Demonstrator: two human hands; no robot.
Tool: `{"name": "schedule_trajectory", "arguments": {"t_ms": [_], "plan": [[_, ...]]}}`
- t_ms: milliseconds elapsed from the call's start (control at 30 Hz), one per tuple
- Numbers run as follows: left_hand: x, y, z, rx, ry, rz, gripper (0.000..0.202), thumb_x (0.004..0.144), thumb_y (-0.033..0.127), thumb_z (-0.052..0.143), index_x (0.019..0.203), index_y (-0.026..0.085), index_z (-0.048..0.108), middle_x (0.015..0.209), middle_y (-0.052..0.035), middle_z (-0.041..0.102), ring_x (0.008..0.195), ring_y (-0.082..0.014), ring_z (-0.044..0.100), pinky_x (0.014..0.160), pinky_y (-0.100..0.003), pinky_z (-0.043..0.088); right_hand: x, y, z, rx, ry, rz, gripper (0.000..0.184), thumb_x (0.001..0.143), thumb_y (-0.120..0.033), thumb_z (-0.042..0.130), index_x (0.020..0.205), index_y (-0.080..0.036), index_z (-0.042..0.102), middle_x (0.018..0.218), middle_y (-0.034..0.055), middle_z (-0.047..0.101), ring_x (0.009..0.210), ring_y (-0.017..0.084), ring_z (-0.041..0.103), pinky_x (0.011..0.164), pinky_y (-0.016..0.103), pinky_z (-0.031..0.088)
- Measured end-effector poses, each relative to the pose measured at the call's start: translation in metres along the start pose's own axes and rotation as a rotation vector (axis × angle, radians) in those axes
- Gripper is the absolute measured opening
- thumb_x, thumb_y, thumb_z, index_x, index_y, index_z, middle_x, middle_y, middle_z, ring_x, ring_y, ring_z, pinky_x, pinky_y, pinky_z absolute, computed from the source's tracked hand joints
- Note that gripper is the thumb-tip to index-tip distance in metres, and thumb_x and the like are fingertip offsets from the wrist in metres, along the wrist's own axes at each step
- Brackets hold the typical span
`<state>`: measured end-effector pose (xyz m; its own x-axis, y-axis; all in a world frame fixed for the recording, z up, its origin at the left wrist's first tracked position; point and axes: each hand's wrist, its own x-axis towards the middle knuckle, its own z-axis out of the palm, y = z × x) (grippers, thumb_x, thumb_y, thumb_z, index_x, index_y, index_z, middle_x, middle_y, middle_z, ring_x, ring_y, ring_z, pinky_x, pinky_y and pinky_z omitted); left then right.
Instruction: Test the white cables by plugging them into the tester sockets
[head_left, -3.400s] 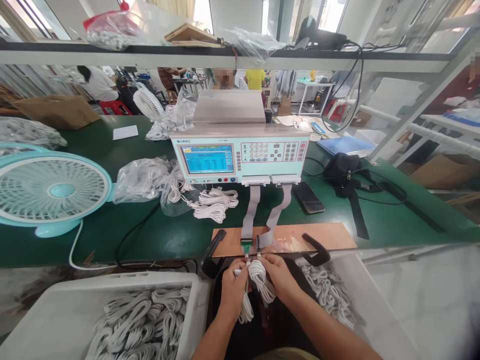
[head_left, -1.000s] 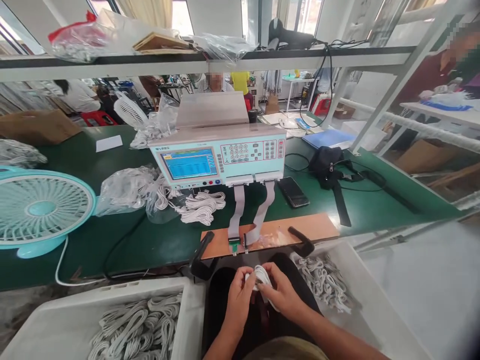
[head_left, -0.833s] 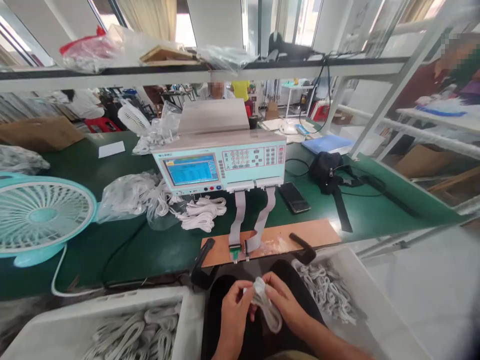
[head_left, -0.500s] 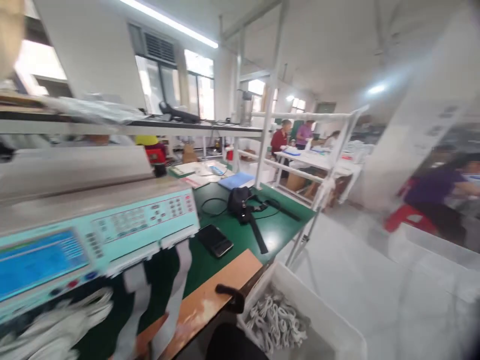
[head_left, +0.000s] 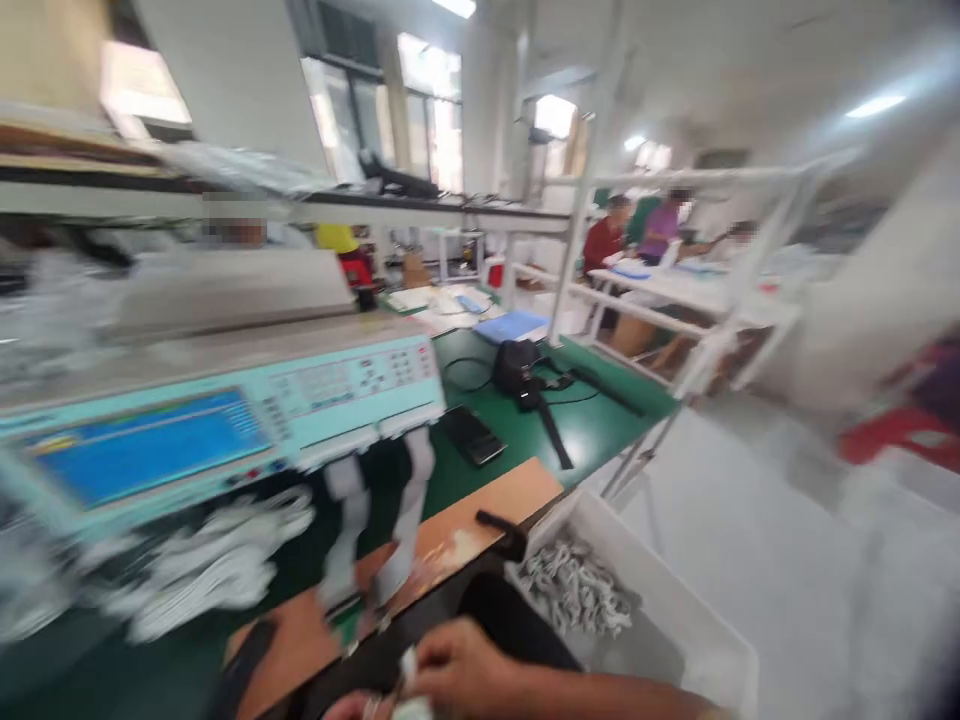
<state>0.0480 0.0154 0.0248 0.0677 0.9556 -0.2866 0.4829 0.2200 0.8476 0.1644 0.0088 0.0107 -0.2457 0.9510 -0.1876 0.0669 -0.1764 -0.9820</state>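
My right hand [head_left: 469, 665] is low in the view, its fingers closed in a pinch on a small white piece [head_left: 409, 664] whose kind I cannot make out. Close beside it, at the bottom edge, show a few curled fingers of my left hand [head_left: 352, 706]; the rest is cut off. Both hands are over my dark-clothed lap. White bundled cords [head_left: 217, 565] lie on the green table [head_left: 600, 415], in front of a turquoise machine with a blue screen [head_left: 157, 445]. Pale strips [head_left: 409, 500] hang down from the machine's front.
A white bin [head_left: 697, 610] with grey-white looped cords [head_left: 577, 590] stands to the right. On the table lie a black phone [head_left: 471, 436], a black strapped pouch [head_left: 517, 370] and a blue folder [head_left: 511, 327]. Several people work at a far table [head_left: 682, 285]. A red stool [head_left: 900, 435] is at right.
The view has tilted down and turned left, so the scene sits higher and further right. Both my hands have come into view at the bottom, with the small white piece.
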Motion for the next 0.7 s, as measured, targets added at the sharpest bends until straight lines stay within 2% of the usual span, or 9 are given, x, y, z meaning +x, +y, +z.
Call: {"name": "schedule_trajectory", "arguments": {"t_ms": [67, 133, 233, 300, 467, 567, 700], "plan": [[-0.022, -0.020, -0.019, -0.161, 0.110, -0.075, 0.045, 0.074, 0.056, 0.048, 0.077, 0.014, 0.066, 0.057, -0.0004, 0.057, 0.047, -0.0154, 0.051, 0.042, -0.026, 0.045, 0.007, 0.000, 0.015, 0.040, 0.091, -0.006, 0.020, 0.064, -0.036, 0.063, 0.058, -0.017, 0.064, 0.053, -0.0051, 0.052, 0.051, 0.009, 0.043, 0.049, 0.019, 0.031], [-0.034, -0.026, -0.028, -0.469, 0.176, -0.120, 0.035, 0.068, 0.051, 0.059, 0.073, 0.017, 0.063, 0.053, 0.0023, 0.053, 0.045, -0.0126, 0.047, 0.038, -0.021, 0.038, 0.015, -0.003, 0.019, 0.057, 0.091, 0.000, 0.015, 0.064, -0.028, 0.062, 0.058, -0.015, 0.063, 0.052, -0.0045, 0.052, 0.050, 0.009, 0.042, 0.049, 0.020, 0.032], [-0.034, -0.023, -0.029, -0.845, 0.180, -0.158, 0.029, 0.063, 0.041, 0.070, 0.073, 0.016, 0.060, 0.055, 0.0045, 0.050, 0.046, -0.0083, 0.043, 0.038, -0.017, 0.035, 0.024, -0.009, 0.017, 0.074, 0.026, 0.017, 0.013, 0.064, -0.025, 0.062, 0.057, -0.014, 0.062, 0.050, -0.0041, 0.052, 0.048, 0.009, 0.042, 0.049, 0.021, 0.033], [-0.030, -0.021, -0.028, -0.914, 0.190, -0.177, 0.028, 0.062, 0.038, 0.072, 0.074, 0.015, 0.061, 0.054, 0.0052, 0.049, 0.046, -0.0070, 0.042, 0.038, -0.016, 0.035, 0.026, -0.013, 0.018, 0.095, 0.016, 0.036, 0.014, 0.063, -0.027, 0.063, 0.057, -0.014, 0.061, 0.051, -0.0035, 0.053, 0.047, 0.010, 0.043, 0.049, 0.021, 0.034], [-0.023, -0.029, -0.027, -0.878, 0.194, -0.150, 0.029, 0.064, 0.040, 0.069, 0.078, 0.015, 0.060, 0.055, 0.0056, 0.049, 0.046, -0.0070, 0.042, 0.039, -0.016, 0.036, 0.027, -0.018, 0.024, 0.125, 0.031, 0.047, 0.019, 0.062, -0.032, 0.064, 0.055, -0.015, 0.059, 0.050, -0.0031, 0.053, 0.047, 0.010, 0.042, 0.048, 0.022, 0.034], [-0.020, -0.034, -0.035, -0.690, 0.182, -0.080, 0.030, 0.070, 0.045, 0.063, 0.073, 0.015, 0.060, 0.055, 0.0051, 0.049, 0.044, -0.0073, 0.041, 0.038, -0.017, 0.034, 0.028, -0.020, 0.025, 0.173, 0.019, 0.066, 0.024, 0.060, -0.037, 0.067, 0.056, -0.015, 0.059, 0.049, -0.0036, 0.052, 0.046, 0.010, 0.041, 0.048, 0.023, 0.033], [-0.016, -0.036, -0.051, -0.488, 0.097, 0.038, 0.032, 0.074, 0.044, 0.056, 0.062, 0.015, 0.058, 0.060, 0.0027, 0.047, 0.049, -0.0095, 0.043, 0.038, -0.018, 0.033, 0.029, -0.025, 0.026, 0.245, 0.026, 0.123, 0.028, 0.058, -0.038, 0.071, 0.052, -0.015, 0.056, 0.046, -0.0048, 0.048, 0.044, 0.008, 0.036, 0.046, 0.022, 0.028]]}}
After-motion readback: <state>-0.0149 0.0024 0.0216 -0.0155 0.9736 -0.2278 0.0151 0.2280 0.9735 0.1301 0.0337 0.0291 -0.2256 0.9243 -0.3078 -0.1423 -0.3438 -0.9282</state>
